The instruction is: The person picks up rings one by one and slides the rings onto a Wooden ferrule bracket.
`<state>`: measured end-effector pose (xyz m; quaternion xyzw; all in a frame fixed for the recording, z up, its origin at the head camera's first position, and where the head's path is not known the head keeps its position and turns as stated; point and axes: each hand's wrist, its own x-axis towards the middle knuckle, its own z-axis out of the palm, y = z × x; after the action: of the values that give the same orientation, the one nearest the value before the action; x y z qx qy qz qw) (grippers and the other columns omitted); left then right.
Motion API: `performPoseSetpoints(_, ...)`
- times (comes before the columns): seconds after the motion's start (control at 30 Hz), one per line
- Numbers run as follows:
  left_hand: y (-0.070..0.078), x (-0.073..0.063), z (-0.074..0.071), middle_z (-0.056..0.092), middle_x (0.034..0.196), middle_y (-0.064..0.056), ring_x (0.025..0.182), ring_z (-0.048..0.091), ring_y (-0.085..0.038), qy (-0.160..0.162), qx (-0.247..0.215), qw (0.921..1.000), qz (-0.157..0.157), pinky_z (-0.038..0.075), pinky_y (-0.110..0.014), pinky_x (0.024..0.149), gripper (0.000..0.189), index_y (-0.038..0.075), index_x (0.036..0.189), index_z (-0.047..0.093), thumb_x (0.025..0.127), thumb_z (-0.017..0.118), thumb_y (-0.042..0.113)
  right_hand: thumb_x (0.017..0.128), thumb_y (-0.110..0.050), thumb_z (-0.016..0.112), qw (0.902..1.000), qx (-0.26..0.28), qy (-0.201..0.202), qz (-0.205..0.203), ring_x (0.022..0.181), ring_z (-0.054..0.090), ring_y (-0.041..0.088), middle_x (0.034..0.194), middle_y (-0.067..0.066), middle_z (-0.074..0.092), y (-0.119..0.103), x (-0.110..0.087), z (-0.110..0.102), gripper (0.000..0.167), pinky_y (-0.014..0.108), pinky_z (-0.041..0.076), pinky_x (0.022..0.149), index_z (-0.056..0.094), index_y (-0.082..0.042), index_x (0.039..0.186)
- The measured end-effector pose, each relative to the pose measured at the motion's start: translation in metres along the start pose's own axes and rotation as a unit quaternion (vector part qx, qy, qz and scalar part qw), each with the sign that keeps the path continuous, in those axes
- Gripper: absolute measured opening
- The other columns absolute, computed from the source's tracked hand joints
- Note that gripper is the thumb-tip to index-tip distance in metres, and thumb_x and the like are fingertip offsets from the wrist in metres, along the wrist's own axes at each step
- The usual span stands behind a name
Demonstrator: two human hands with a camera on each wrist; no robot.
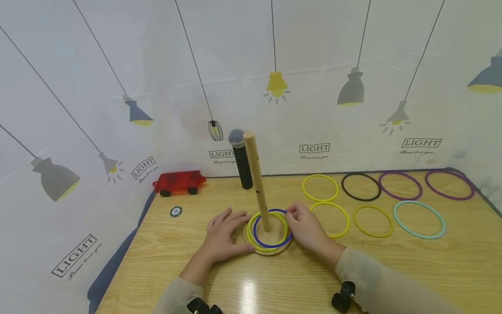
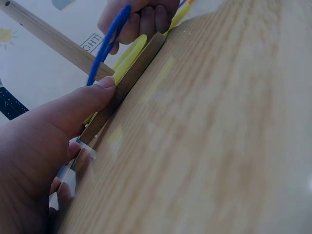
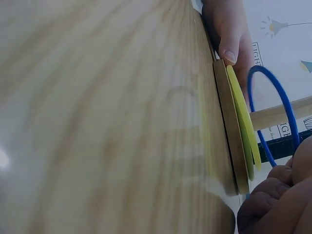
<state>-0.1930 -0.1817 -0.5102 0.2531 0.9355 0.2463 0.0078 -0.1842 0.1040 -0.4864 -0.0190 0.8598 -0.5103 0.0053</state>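
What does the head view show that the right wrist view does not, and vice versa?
Only the head view shows the red toy car, poker chip, black ring and turquoise ring. Only the right wrist view shows the wooden base edge-on, with a gap between the yellow rings and raised blue ring. Both show the left hand, the right hand pinching the blue ring, and the wooden peg.

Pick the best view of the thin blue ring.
Head: the thin blue ring shows nearly its full loop around the pale round wooden peg. Left wrist: only a narrow, nearly edge-on stretch. Right wrist: a side-on arc, partly hidden by the right hand.
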Motion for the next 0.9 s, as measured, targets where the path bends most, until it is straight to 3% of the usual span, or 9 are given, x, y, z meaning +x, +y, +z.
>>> performPoseSetpoints(0.2,0.002,0.0,-0.001,0.05,0.163,0.004,0.159,0.025,-0.04,0.002,0.0,1.0,0.002,0.016,-0.067,0.12,0.085,0.03,0.154,0.06,0.08,0.084,0.065,0.105,-0.014,0.061,0.9998,0.017,0.008,-0.003,0.077,0.064,0.015,0.086,0.005,0.073,0.002,-0.001,0.007,0.012,0.032,0.052,0.071,0.067,-0.005,0.111)
performPoseSetpoints(0.43,0.003,0.0,-0.001,0.051,0.161,0.003,0.158,0.026,-0.039,0.004,0.002,1.0,0.0,0.017,-0.067,0.12,0.086,0.029,0.154,0.06,0.08,0.085,0.065,0.103,-0.02,0.071,0.9996,0.023,0.012,-0.006,0.066,0.055,0.014,0.073,-0.001,0.06,0.005,0.0,0.011,0.012,0.027,0.045,0.062,0.069,-0.009,0.106)
performPoseSetpoints(0.73,0.001,0.0,0.001,0.053,0.16,0.002,0.158,0.028,-0.04,0.012,0.005,0.9999,0.007,0.018,-0.067,0.119,0.085,0.029,0.153,0.061,0.079,0.084,0.065,0.102,-0.02,0.073,0.9993,0.027,0.026,-0.002,0.073,0.058,0.014,0.082,0.0,0.064,0.012,0.0,0.01,0.013,0.027,0.048,0.068,0.069,-0.009,0.107)
performPoseSetpoints(0.9,-0.002,-0.001,0.002,0.056,0.158,-0.001,0.155,0.032,-0.044,0.03,-0.001,0.9992,0.027,0.02,-0.07,0.116,0.085,0.026,0.151,0.063,0.079,0.084,0.065,0.099,-0.017,0.075,0.9993,0.025,0.026,-0.001,0.073,0.058,0.015,0.081,0.001,0.062,0.014,0.001,0.01,0.013,0.027,0.048,0.066,0.068,-0.008,0.107)
